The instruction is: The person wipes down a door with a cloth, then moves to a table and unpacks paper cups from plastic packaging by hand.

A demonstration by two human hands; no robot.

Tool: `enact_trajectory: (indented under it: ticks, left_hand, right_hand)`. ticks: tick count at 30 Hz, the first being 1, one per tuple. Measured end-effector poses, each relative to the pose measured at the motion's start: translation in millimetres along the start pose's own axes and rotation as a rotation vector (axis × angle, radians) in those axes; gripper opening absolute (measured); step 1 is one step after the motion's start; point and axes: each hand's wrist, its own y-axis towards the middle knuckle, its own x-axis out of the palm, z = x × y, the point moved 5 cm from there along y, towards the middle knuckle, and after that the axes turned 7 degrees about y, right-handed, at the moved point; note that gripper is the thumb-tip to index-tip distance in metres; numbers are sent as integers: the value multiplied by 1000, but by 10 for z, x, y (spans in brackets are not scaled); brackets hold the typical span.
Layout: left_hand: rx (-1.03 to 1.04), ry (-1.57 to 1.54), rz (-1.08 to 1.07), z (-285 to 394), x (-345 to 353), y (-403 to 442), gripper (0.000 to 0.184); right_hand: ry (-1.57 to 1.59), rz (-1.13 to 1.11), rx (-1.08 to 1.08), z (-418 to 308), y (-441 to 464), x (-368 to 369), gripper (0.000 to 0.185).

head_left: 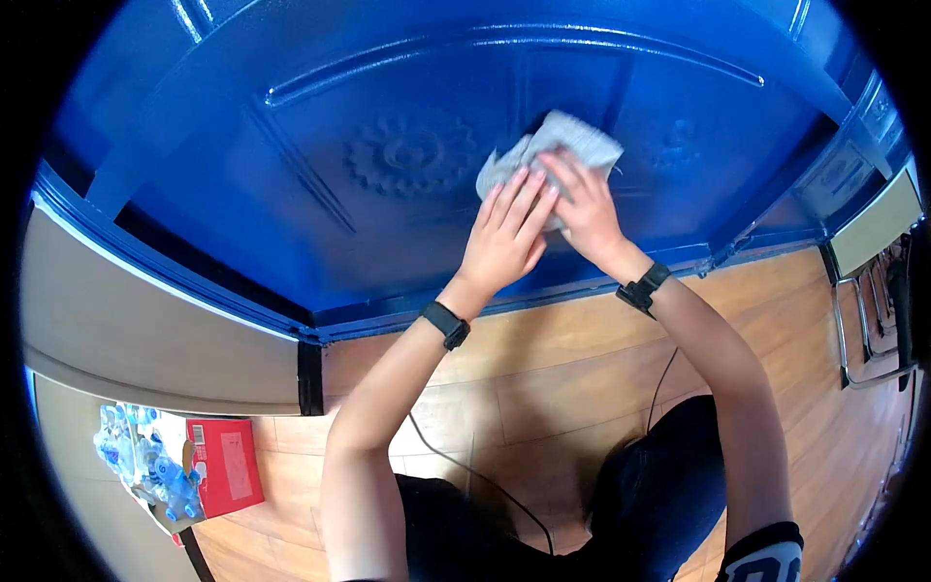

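A light grey cloth (pixel 582 145), bunched and folded, lies pressed against the lower panel of a blue door (pixel 320 184). My right hand (pixel 585 209) is on the cloth, its fingers bent over it and holding it to the panel. Beside it, my left hand (pixel 506 228) rests with long, outstretched fingers on the cloth's lower left part. The two hands touch or nearly touch at the fingertips. Both wrists wear a black band. Part of the cloth is hidden beneath the fingers.
A red cardboard box (pixel 231 466) of plastic bottles (pixel 160 470) stands at lower left, near a beige wall (pixel 155 310). A thin black cable (pixel 475 472) crosses the wooden floor (pixel 543 388) by my knees. Metal-framed chairs (pixel 863 330) are at the right.
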Motion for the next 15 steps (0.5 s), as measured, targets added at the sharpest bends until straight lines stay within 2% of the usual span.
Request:
enact_trajectory:
  ticks: [1,4,8,9,13,15]
  left_hand:
    - [-23,-17,-44,-3,111,-188,64]
    - [-110,-70,-118,80,285,-537,71]
    - [-252,-82,-96,203,395,-697,73]
    - [-240,-81,-98,203,439,-745,72]
    - [-97,-100,-200,131,598,-999,71]
    - [-105,-147,-190,127,689,-1064,70]
  right_hand:
    - [17,-101,-40,-4,-134,101,33]
    - [14,-200,-119,-121,-324,219,41]
    - [-46,-224,-106,-218,-459,343,30]
    - [-76,-211,-113,-231,-521,379,25]
    - [-76,-299,-164,-225,-774,491,26]
    - [-44,-336,-139,-183,-845,526,27]
